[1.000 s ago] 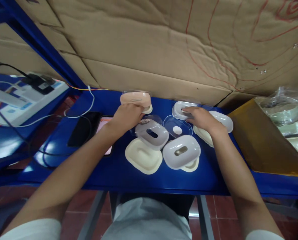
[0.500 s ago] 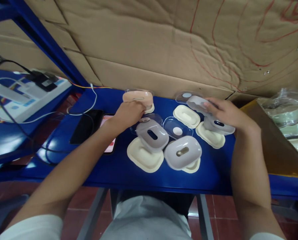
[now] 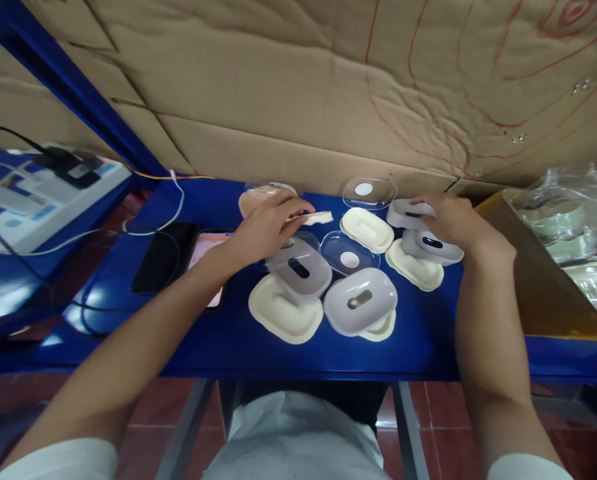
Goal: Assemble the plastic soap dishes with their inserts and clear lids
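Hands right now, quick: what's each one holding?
Left hand: closed on a cream tray.
Right hand: fingers on a gray-white dish; grip unclear.

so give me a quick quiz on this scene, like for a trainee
1. True or false: the left hand holds a cream tray.
2. What is the right hand touching? a) a mug b) a grey dish c) a spoon
3. Fill in: the rearmost clear lid near the right hand has a round ____ sticker.

Key: 1 true; 2 b; 3 white
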### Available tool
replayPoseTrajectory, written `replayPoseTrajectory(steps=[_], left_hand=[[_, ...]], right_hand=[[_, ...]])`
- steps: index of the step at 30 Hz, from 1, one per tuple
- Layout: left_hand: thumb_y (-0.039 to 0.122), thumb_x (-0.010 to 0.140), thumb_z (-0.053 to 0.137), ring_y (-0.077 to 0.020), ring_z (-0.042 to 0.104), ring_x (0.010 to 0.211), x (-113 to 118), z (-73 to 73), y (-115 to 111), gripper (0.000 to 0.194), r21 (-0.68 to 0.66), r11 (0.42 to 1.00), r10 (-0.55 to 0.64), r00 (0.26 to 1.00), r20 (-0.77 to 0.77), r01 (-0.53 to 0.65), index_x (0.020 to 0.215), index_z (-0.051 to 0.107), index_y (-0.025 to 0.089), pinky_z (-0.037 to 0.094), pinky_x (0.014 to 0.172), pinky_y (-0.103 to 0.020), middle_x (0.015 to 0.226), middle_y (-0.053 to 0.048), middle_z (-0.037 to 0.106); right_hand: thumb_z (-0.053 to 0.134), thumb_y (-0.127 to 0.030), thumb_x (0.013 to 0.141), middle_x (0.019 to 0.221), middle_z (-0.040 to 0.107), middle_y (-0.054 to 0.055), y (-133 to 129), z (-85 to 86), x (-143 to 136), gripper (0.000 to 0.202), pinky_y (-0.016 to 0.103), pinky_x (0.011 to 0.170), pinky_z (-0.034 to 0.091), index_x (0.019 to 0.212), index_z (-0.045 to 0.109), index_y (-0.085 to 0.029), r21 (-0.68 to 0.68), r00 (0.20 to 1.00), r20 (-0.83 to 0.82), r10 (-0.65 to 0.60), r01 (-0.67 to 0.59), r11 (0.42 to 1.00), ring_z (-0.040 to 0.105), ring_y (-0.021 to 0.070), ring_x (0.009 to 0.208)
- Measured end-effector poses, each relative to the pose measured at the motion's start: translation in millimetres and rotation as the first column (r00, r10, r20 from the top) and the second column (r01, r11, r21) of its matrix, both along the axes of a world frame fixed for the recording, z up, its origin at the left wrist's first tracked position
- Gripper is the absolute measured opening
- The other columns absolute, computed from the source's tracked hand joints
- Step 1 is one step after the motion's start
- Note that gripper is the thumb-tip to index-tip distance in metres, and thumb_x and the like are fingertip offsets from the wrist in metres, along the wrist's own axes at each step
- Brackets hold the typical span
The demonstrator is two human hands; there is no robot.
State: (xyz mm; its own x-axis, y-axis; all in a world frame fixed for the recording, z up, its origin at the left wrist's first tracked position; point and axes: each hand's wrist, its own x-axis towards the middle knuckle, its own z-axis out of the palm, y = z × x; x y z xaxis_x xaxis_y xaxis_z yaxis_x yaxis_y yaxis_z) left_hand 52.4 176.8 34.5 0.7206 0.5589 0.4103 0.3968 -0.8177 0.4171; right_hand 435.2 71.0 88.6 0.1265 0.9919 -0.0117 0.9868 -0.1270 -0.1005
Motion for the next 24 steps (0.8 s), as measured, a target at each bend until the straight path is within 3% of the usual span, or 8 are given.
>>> replayPoseTrajectory(steps=[3,7,10,12,14,16,20,24], left_hand=[[0.027,0.106,0.051,-0.0264,0.068,0.113,2,0.9,-4,0.026,0.032,0.999,-0.022,0.997,-0.068,0.024,0.116,0.074,0.02,0.053,0.103,-0.042,0.119,-0.012,0.072],[0.028,0.107,0.052,-0.0254,0.07,0.104,-3,9.2,-19,0.025,0.026,0.995,-0.085,0.981,-0.174,0.091,0.112,0.075,0.021,0.053,0.098,-0.04,0.108,-0.008,0.074],[0.041,0.104,0.066,-0.0306,0.066,0.125,-17,11.6,-34,0.029,-0.039,0.984,-0.176,0.95,-0.259,0.172,0.127,0.073,0.025,0.049,0.11,-0.046,0.132,-0.009,0.072],[0.052,0.093,0.081,-0.0372,0.056,0.141,-27,8.9,-41,0.048,-0.073,0.975,-0.22,0.927,-0.303,0.208,0.135,0.071,0.031,0.042,0.12,-0.055,0.15,-0.009,0.063],[0.058,0.083,0.09,-0.0409,0.047,0.15,-33,4.2,-46,0.063,-0.09,0.971,-0.24,0.917,-0.319,0.223,0.138,0.071,0.034,0.036,0.124,-0.059,0.161,-0.009,0.055],[0.057,0.084,0.09,-0.04,0.046,0.152,-34,-1.0,-49,0.06,-0.067,0.973,-0.23,0.924,-0.305,0.22,0.136,0.072,0.033,0.034,0.127,-0.059,0.164,-0.009,0.052],[0.041,0.1,0.075,-0.0374,0.053,0.148,-24,-10.9,-59,0.031,0.077,0.979,-0.168,0.958,-0.233,0.191,0.126,0.076,0.024,0.034,0.127,-0.062,0.159,-0.015,0.058],[0.045,0.099,0.077,-0.0401,0.05,0.152,-15,-17.1,-71,0.033,0.206,0.954,-0.17,0.956,-0.238,0.22,0.123,0.076,0.022,0.022,0.131,-0.07,0.164,-0.019,0.053]], right_hand=[[0.056,-0.024,0.097,0.134,0.074,0.016,-1,-1.4,-11,0.031,0.072,0.115,0.046,0.121,0.075,-0.025,0.003,1.0,0.0,0.026,-0.026,1.0,0.066,0.0449,0.129],[0.057,-0.035,0.102,0.12,0.079,0.008,-27,-5.2,-42,0.025,0.054,0.102,0.061,0.12,0.074,-0.03,-0.076,0.966,-0.166,0.196,-0.21,0.975,0.075,0.0331,0.111],[0.059,-0.053,0.106,0.148,0.069,0.006,-56,-17.6,-65,0.043,0.053,0.116,0.054,0.144,0.064,-0.034,-0.051,0.855,-0.376,0.358,-0.405,0.913,0.066,0.0321,0.136],[0.07,-0.061,0.099,0.165,0.055,0.004,-69,-30.7,-75,0.065,0.053,0.125,0.047,0.157,0.054,-0.037,-0.041,0.771,-0.463,0.437,-0.511,0.858,0.052,0.0328,0.153],[0.074,-0.062,0.096,0.168,0.052,0.004,-75,-44.9,-78,0.072,0.051,0.126,0.047,0.159,0.051,-0.037,-0.027,0.723,-0.503,0.473,-0.56,0.828,0.049,0.032,0.155],[0.069,-0.058,0.1,0.158,0.062,0.005,-76,-56.9,-79,0.059,0.05,0.121,0.051,0.154,0.056,-0.036,0.012,0.736,-0.507,0.449,-0.515,0.857,0.059,0.031,0.146],[0.063,-0.053,0.104,0.142,0.072,0.008,-77,-64.7,-77,0.044,0.054,0.111,0.057,0.143,0.061,-0.032,0.117,0.859,-0.422,0.288,-0.264,0.958,0.07,0.0343,0.129],[0.066,-0.051,0.101,0.135,0.072,0.009,-84,-58.1,-76,0.041,0.049,0.104,0.06,0.136,0.06,-0.031,0.275,0.892,-0.421,0.166,-0.049,0.96,0.072,0.0334,0.121]])
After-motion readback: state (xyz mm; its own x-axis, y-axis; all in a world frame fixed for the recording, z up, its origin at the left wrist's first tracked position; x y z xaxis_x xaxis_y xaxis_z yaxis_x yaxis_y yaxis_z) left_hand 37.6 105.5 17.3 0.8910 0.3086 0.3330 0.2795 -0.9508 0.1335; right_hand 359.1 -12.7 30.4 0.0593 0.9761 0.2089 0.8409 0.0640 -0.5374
